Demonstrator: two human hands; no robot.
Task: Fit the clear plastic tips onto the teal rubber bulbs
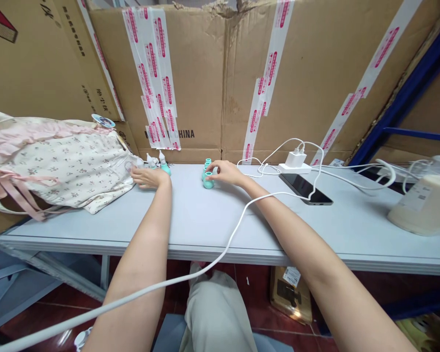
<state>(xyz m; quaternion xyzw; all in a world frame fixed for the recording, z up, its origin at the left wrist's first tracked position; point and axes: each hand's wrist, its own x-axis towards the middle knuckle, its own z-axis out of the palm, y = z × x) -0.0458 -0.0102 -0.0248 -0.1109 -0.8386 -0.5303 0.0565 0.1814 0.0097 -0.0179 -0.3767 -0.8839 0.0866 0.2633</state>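
Observation:
My right hand [224, 172] has its thumb and forefinger closed at the neck of a small turquoise bottle [208, 183] with an open top. More small turquoise bottles [208, 162] stand in a line just behind that one. To the left, my left hand [146, 178] lies low over the table, fingers stretched toward small whitish, translucent pieces [139, 161] beside the cloth bag. Its fingertips are partly hidden, and I see nothing clearly gripped. Close behind that wrist are a white pointed nozzle top [162, 157] and a turquoise bottle [166, 168].
A floral cloth bag [69, 161] fills the table's left end. A white cable [238, 225] crosses in front of my right arm. At right are a black phone [305, 188], a charger [295, 159] on a power strip, and a clear jug [423, 203]. Cardboard [198, 73] walls the back.

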